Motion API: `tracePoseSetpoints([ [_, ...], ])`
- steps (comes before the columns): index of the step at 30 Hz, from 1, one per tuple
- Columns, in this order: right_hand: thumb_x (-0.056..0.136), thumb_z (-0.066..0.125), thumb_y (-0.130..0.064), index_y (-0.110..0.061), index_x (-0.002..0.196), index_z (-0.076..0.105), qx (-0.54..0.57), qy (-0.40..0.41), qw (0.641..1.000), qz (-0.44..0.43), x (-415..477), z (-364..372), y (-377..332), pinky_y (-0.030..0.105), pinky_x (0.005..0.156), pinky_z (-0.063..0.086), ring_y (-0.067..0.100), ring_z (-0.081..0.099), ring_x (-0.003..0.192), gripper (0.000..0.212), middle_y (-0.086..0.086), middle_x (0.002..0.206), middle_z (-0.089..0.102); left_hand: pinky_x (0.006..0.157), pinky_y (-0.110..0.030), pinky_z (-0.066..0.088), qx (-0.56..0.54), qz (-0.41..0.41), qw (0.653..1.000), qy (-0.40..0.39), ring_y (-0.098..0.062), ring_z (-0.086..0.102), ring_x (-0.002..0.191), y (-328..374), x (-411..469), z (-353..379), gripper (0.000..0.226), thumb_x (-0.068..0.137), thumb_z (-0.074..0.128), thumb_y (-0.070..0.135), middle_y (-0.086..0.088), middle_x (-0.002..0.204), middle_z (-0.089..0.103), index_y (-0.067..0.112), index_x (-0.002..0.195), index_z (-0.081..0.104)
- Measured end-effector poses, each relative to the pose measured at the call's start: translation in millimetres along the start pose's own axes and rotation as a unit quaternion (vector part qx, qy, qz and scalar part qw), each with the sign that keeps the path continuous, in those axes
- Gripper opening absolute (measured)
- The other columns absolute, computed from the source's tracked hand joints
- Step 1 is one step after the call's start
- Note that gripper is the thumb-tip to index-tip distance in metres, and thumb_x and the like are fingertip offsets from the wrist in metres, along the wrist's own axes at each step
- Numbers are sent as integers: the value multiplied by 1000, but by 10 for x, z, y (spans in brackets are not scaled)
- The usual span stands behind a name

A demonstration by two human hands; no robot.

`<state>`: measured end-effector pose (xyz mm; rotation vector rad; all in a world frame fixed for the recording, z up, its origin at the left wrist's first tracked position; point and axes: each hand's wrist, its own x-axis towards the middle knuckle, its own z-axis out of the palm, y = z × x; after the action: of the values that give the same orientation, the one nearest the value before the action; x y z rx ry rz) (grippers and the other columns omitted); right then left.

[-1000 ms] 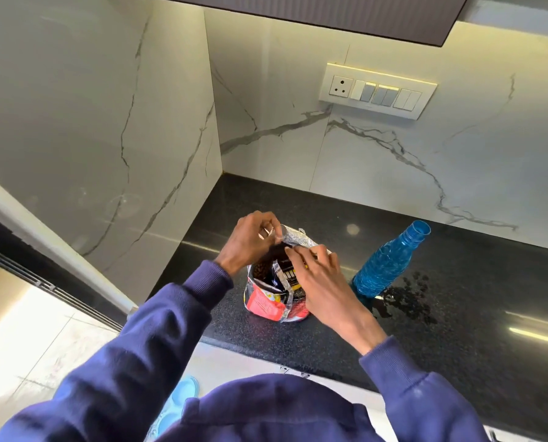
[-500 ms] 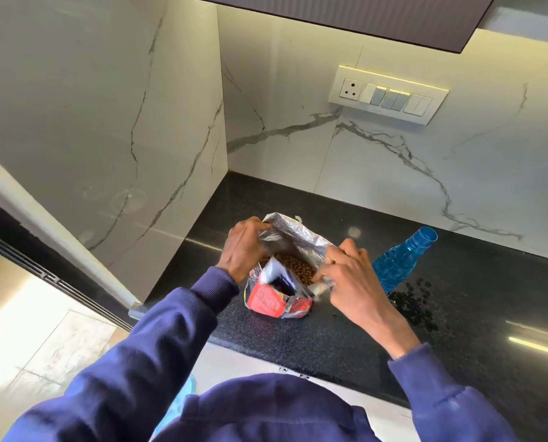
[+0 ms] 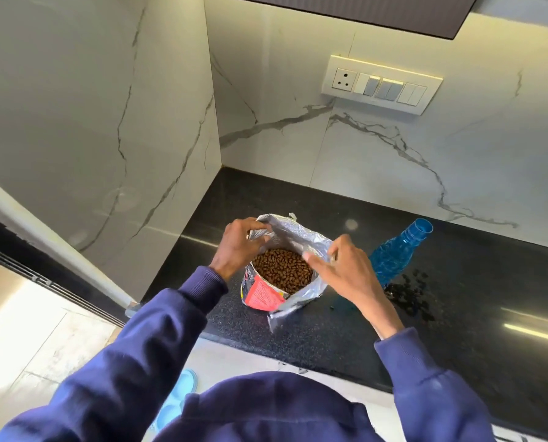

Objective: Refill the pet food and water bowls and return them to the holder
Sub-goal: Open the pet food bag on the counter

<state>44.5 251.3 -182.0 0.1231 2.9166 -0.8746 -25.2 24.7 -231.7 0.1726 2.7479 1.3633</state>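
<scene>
Here, pet food bag (image 3: 266, 296) upright on black counter (image 3: 457, 330), mouth spread wide, brown kibble (image 3: 282, 271) showing; left hand (image 3: 237, 247) pinches the far-left rim, right hand (image 3: 346, 272) pinches the right rim; blue bottle (image 3: 394, 253) stands uncapped just right of the bag.

A single head-worn camera looks forward and steeply down from above the person's chest, close over a black countertop (image 3: 457, 298) set into a corner of marble walls. The view faces the back wall, where a switch panel (image 3: 381, 84) sits high in frame. Both sleeves enter from the bottom edge; wide-angle bending curves the side wall and the floor at left.
</scene>
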Motion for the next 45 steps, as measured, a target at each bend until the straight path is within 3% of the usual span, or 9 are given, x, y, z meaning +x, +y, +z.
tracePoseSetpoints([
  [4,85,83,-30,-9,127,23,29,-78,995,60,22,109,-33,33,99,43,31,50,135,76,15,146,43,69,-5,53,-49,-5,998,29,-22,67,117,3,-14,63,31,93,72,18,-11,137,66,9,123,72],
  [8,80,87,-19,-13,133,24,131,-30,985,111,-35,201,83,29,101,37,28,44,139,83,15,147,41,86,-20,55,-77,-29,995,47,-22,61,126,22,15,119,37,93,73,18,-9,140,63,8,127,68],
  [15,73,92,-29,-15,107,70,262,-34,957,122,-143,388,498,28,76,53,11,70,91,43,-3,100,76,94,-30,55,-120,-21,991,49,-23,55,130,-78,-41,148,36,88,76,8,-7,141,59,10,124,71],
  [17,81,86,-21,-14,84,72,300,21,951,71,-145,412,492,21,61,47,2,62,66,16,-13,74,73,88,-18,52,-134,-1,990,45,-17,54,129,-128,0,128,25,88,78,12,-3,143,58,13,113,78],
  [19,89,79,-17,-15,63,58,308,62,948,46,-126,462,487,21,51,31,0,40,51,34,-18,52,50,88,-16,51,-162,7,986,30,-12,55,126,-135,29,96,22,85,81,21,-1,141,61,14,106,81],
  [23,95,72,-14,8,72,58,350,98,930,60,-50,629,561,32,57,29,12,36,60,35,0,63,42,91,-40,62,-199,-27,979,27,-17,71,105,-98,46,91,28,84,81,30,-3,113,76,11,105,81],
  [28,100,61,-3,-9,106,73,519,19,844,136,-23,698,616,31,68,52,18,64,75,15,4,86,74,69,-40,59,-237,-62,968,61,-27,70,74,-66,69,156,21,92,74,30,-16,86,78,11,92,82],
  [36,104,46,4,1,117,68,594,-93,780,174,103,740,795,30,71,62,18,75,83,26,12,100,78,72,-42,62,-255,-112,960,22,-31,75,79,-76,234,216,27,91,76,30,-16,84,78,7,80,81],
  [45,105,52,-10,-8,107,68,514,-101,826,208,220,686,809,29,74,53,19,67,83,16,9,94,73,56,-33,63,-497,-313,807,-64,-28,71,77,-186,246,299,50,79,82,4,-32,117,68,-15,121,62],
])
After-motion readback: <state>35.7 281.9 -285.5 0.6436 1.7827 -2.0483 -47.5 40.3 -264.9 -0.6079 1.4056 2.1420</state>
